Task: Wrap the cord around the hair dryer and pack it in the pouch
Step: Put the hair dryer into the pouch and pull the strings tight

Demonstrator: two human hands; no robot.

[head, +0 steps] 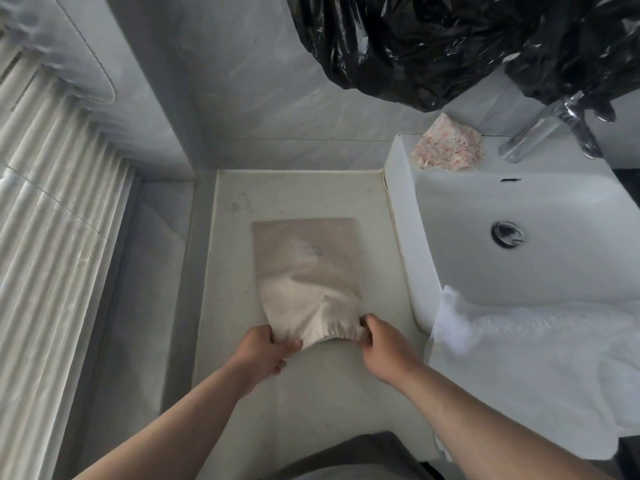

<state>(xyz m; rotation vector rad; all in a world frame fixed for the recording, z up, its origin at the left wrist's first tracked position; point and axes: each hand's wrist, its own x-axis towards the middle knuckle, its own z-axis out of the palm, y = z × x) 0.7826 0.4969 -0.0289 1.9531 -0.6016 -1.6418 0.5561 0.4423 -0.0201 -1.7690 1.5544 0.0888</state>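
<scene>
A beige cloth pouch (pixel 306 271) lies on the pale counter (pixel 311 195), its gathered mouth towards me. The near half bulges, so something fills it, but the hair dryer and its cord are hidden from view. My left hand (pixel 265 348) grips the left side of the pouch's mouth. My right hand (pixel 382 344) pinches the right side of the mouth. Both hands hold the gathered edge slightly off the counter.
A white sink (pixel 519 237) stands right of the counter, with a chrome tap (pixel 550 129) and a pinkish cloth (pixel 448 143) at its back. A white towel (pixel 519 344) drapes over its front edge. A black plastic bag (pixel 450 39) hangs above. White blinds (pixel 45 202) are at the left.
</scene>
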